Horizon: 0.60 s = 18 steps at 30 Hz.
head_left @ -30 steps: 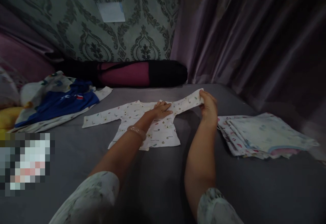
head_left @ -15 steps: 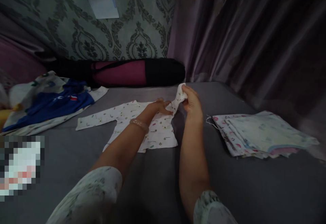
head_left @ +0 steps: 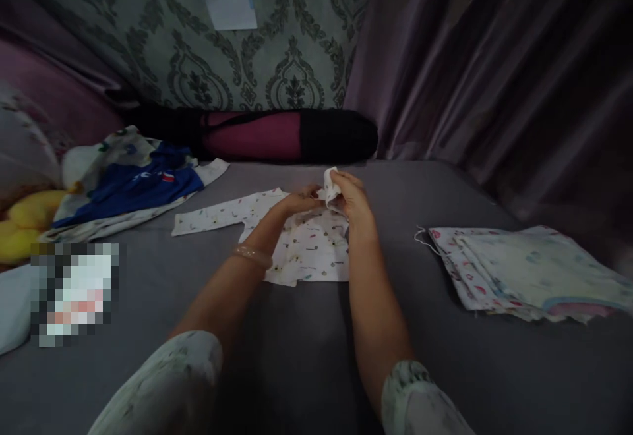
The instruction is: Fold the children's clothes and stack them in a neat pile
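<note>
Sleeve end (head_left: 330, 181) on the right side now pulled inward over the shirt's shoulder; a second ago it's stretched out to the right. Right hand (head_left: 350, 191) moves in with it, now close beside left hand (head_left: 302, 199).

Count: 2 hands, 1 small white printed long-sleeved shirt (head_left: 314, 247), 1 stack of folded pale and printed clothes (head_left: 524, 263) (layers too merged to count), 1 long black-and-magenta cylindrical bag (head_left: 252, 137), 1 translucent round bangle (head_left: 254, 256) on the left wrist.

Shirt is thin, soft-looking fabric with tiny motifs; body flat on the smooth grey sheet (head_left: 297, 356), other sleeve straight out left. Stack is flat, loose-edged, white string at its near-left corner. Rumpled blue-and-white garment (head_left: 133, 188) lies left, beside a yellow plush item (head_left: 30, 214).

Right: fingers pinch the sleeve end, raised off the sheet. Left: on the shirt's shoulder area, fingers partly hidden, can't tell if gripping. Shirt sits under and just in front of both hands.
</note>
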### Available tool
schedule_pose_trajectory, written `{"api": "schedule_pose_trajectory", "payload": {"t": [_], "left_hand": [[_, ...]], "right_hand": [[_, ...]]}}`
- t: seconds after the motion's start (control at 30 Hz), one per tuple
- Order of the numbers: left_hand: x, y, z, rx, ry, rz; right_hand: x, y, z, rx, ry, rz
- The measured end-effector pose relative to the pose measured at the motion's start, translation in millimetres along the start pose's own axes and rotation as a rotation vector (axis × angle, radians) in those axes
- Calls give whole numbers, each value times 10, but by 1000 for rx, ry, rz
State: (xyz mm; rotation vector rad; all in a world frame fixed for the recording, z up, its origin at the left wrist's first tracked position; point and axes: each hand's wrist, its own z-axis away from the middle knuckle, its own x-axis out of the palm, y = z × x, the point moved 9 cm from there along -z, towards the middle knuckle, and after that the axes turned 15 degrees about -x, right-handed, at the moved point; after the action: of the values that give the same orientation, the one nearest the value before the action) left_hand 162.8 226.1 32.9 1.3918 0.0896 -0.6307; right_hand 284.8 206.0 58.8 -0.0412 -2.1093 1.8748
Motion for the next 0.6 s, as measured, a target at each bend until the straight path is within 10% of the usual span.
{"api": "schedule_pose_trajectory", "payload": {"t": [0.2,0.6], "left_hand": [[-628,-630,451,-315,271,451],[-571,-752,527,-165,317,440]], "right_hand": [[181,126,99,11,-36,114],[614,481,205,-149,-221,418]]}}
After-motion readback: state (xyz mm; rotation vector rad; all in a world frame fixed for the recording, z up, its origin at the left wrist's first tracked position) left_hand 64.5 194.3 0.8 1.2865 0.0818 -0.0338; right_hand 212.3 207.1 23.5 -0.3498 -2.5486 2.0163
